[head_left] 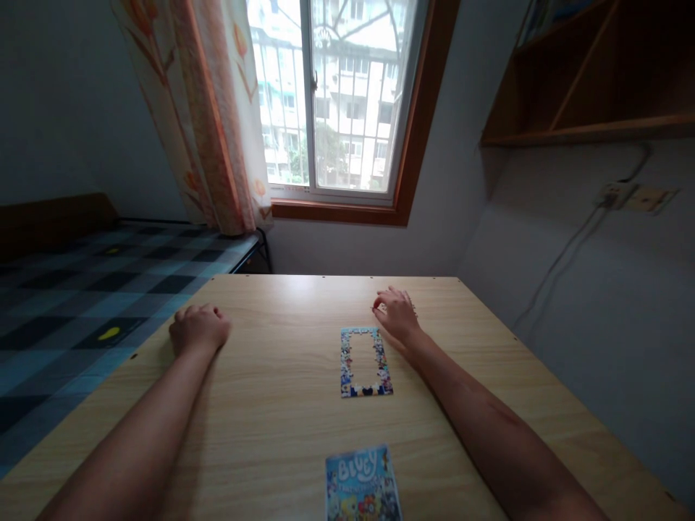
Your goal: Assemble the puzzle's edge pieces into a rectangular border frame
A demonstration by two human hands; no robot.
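Observation:
A rectangular puzzle border [346,362] with an open middle lies on the wooden table [276,405]. Just beyond its upper right corner, my right hand [397,312] is bent over a small pile of loose pieces [413,304], mostly hidden beneath it; its thumb and index finger are close together, and what they hold is too small to make out. My left hand [200,329] rests curled in a fist near the table's left edge, with nothing visible in it. A blue picture card marked "Bluey" [363,485] lies at the near side, below the border.
A bed with a checked cover [108,289] stands left of the table. Behind the table are a window [352,101] and a floral curtain [211,123]. A wooden shelf [591,130] and a socket with a cable [619,195] are on the right wall.

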